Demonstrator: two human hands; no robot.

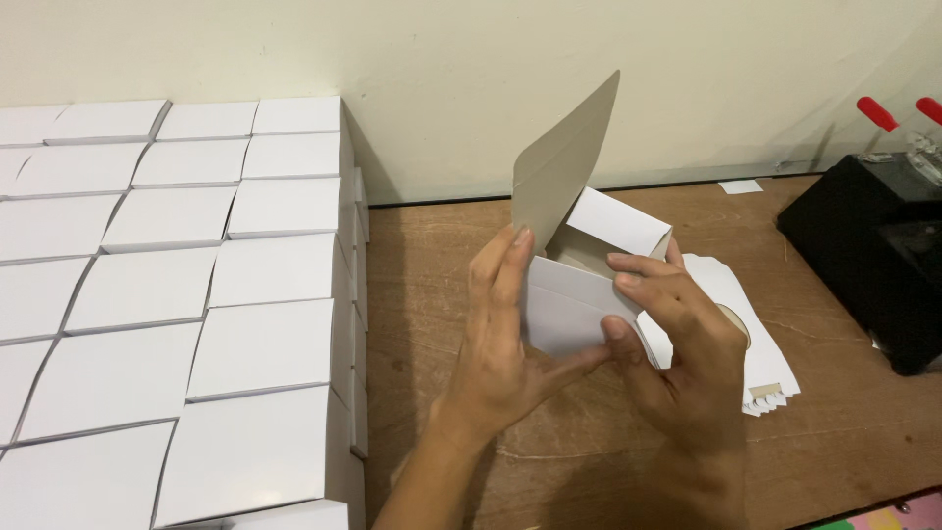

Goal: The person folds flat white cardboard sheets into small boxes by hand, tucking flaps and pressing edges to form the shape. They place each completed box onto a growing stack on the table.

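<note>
A small white cardboard box (569, 304) is held above the wooden table, its grey-lined lid flap (564, 162) standing upright and open. My left hand (505, 339) grips the box's left side, fingers up along the flap's base and thumb under the front. My right hand (677, 339) holds the right side, with fingers pressing on the front wall's top edge. Part of the box's right side is hidden behind my right hand.
Stacked rows of several closed white boxes (196, 294) fill the left side against the wall. A pile of flat unfolded box blanks (765, 368) lies on the wooden table (432, 285) behind my right hand. A black device (873, 245) with red-tipped parts sits at right.
</note>
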